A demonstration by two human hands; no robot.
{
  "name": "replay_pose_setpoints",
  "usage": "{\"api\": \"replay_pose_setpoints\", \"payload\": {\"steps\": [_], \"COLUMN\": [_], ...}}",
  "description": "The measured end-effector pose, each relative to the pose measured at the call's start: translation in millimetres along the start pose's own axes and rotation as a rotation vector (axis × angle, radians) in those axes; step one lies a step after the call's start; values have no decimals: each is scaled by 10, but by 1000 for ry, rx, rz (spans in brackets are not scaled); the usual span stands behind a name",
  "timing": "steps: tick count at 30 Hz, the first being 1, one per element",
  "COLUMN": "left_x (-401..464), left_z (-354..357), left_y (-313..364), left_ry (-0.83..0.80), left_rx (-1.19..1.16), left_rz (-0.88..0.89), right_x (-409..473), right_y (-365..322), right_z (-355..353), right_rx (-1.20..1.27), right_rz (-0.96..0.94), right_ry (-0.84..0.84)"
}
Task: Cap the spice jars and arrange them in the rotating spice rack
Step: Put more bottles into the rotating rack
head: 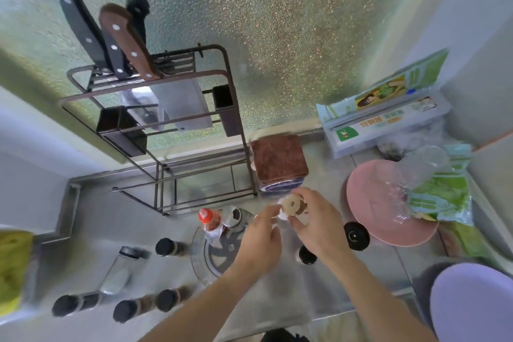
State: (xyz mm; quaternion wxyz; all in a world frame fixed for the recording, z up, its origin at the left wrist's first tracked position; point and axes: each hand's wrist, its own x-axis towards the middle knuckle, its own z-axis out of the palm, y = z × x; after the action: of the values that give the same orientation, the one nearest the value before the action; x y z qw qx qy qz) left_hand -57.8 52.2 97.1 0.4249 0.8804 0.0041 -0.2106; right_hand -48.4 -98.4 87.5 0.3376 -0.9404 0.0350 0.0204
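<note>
My right hand [316, 219] holds an uncapped spice jar [293, 205] with a beige sifter top, lifted above the counter. My left hand [261, 233] pinches at the jar's left side, where something white shows between the fingers. A loose black cap [356, 236] lies on the counter to the right. The round clear spice rack [219, 250] sits below my left hand and holds a red-capped bottle [206, 216]. Several black-capped jars stand around it: one [166, 246], one [307, 255], and others at the front left [66, 305]. A clear jar [122, 269] stands tilted at the left.
A metal knife rack [166, 130] with knives stands at the back left. A folded brown cloth [279, 164] lies behind my hands. A pink plate [374, 211] with clear plastic, green packets [444, 194] and a wrap box [383, 125] crowd the right. A yellow sponge [14, 266] sits far left.
</note>
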Motion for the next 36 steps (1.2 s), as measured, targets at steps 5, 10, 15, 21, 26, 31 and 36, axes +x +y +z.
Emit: {"api": "replay_pose_setpoints", "payload": {"steps": [5,10,15,21,26,31,36], "left_x": [-489,-498,-383,-338,-324,-125,65], "left_z": [-283,-319,-297,-257,-85,376,872], "left_y": [-219,-403,-511,-624,-338,333,548], "left_ry": [80,0,-31,13,181,-202,-346], "left_rx": [-109,-228,-201,-14,54,120,199], "left_rz": [-126,-316,-373,-385,-88,119,77], "right_x": [-142,-181,-144,-160,-361,-502,-480], "right_y": [-408,-483,-457,-496,-232,476,818], "right_z": [349,743,944,930,270,-221,-198], "right_rx": [14,-64,-125,-148,-188,-296,-253], "right_rz": [-43,16,42,31,57,294,404], "right_ry": [-150,-249,-253,-267,21,148,36]}}
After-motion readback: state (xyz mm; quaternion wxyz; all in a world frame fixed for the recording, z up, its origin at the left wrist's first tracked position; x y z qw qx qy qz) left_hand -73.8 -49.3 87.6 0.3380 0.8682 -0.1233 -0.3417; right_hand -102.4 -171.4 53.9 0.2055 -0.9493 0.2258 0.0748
